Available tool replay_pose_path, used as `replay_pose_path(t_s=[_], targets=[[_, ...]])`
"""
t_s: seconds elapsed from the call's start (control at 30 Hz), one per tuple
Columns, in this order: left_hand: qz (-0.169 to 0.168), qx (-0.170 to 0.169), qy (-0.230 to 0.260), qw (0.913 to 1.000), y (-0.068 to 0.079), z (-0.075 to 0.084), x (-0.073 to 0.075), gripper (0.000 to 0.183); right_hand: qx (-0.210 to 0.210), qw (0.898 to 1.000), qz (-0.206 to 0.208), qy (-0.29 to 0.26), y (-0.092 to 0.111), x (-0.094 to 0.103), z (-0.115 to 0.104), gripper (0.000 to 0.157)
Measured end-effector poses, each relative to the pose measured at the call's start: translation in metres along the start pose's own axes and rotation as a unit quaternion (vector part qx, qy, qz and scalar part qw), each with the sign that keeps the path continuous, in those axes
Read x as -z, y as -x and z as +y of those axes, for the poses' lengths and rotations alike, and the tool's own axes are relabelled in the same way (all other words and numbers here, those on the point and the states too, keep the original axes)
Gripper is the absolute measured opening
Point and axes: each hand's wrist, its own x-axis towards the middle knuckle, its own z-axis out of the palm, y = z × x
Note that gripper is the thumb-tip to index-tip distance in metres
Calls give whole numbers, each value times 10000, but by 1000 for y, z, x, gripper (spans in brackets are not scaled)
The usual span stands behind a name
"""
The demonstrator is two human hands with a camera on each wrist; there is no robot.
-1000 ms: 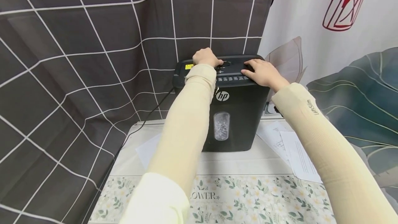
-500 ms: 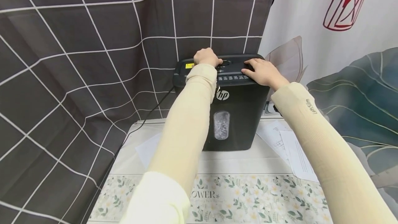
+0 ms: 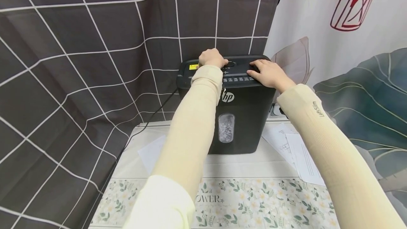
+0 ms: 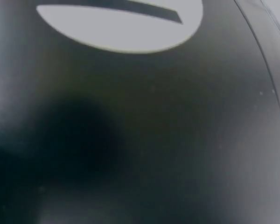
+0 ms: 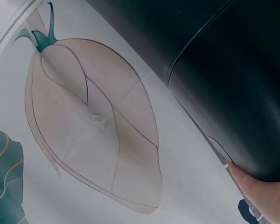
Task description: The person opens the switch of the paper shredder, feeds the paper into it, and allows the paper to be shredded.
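A black paper shredder (image 3: pixel 243 119) with a white hp logo stands upright; in the left wrist view its dark front wall (image 4: pixel 149 121) fills most of the frame. On its lid, left of the middle, is my left hand (image 3: pixel 211 58), knuckles up, thumb pointing right beside the dark switch (image 3: pixel 231 64). The other left fingers are hidden behind the hand. My right hand (image 3: pixel 270 72) rests on the lid's right end, its fingers spread over the top. In the right wrist view, part of the right hand (image 5: pixel 261 193) touches the shredder's dark edge (image 5: pixel 242 112). Pale shreds (image 3: pixel 226 128) show through the window.
Printed sheets (image 3: pixel 306 160) lie right of the shredder, and another sheet (image 3: pixel 151 151) lies to its left. A black cord (image 3: pixel 144 130) runs down the left side. A dark checked curtain (image 3: pixel 111 45) hangs behind. A floral mat (image 3: pixel 254 204) covers the front.
Hardly anything differs. Both hands stay on the shredder's lid; the left hand has shifted very slightly to the right.
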Motion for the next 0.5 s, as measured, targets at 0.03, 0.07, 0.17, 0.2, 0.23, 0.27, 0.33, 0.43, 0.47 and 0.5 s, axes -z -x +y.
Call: replay_pose_path(t_s=[0.03, 0.07, 0.17, 0.2, 0.23, 0.27, 0.33, 0.43, 0.47, 0.5], targets=[[14, 0, -1, 10000, 0, 0, 0, 61, 3, 10000, -4, 4, 0, 0, 0, 55], [23, 10, -3, 10000, 0, 0, 0, 61, 2, 10000, -8, 7, 0, 0, 0, 55], [26, 42, -37, 10000, 1, 1, 0, 60, 0, 10000, -23, 15, 0, 1, 0, 55], [38, 40, -38, 10000, 1, 2, 1, 60, -3, 10000, -17, 21, 0, 1, 1, 55], [47, 42, -35, 10000, 1, 1, 1, 60, 0, 10000, -17, 20, 0, 1, 0, 55], [53, 41, -24, 10000, 1, 0, 1, 60, 3, 10000, -12, 25, -1, 1, 0, 55], [59, 5, 6, 10000, 1, -1, 2, 59, 10, 10000, -7, 26, -2, 1, 0, 55], [30, -89, 61, 9999, 2, -6, 5, 58, 29, 10000, -32, 33, -2, 2, -1, 55], [25, -96, 89, 9999, 2, -9, 6, 59, 38, 10000, -45, 33, -2, 2, -2, 56], [22, -89, 121, 9999, 2, -13, 8, 60, 39, 10000, -49, 25, -3, 2, -2, 56]])
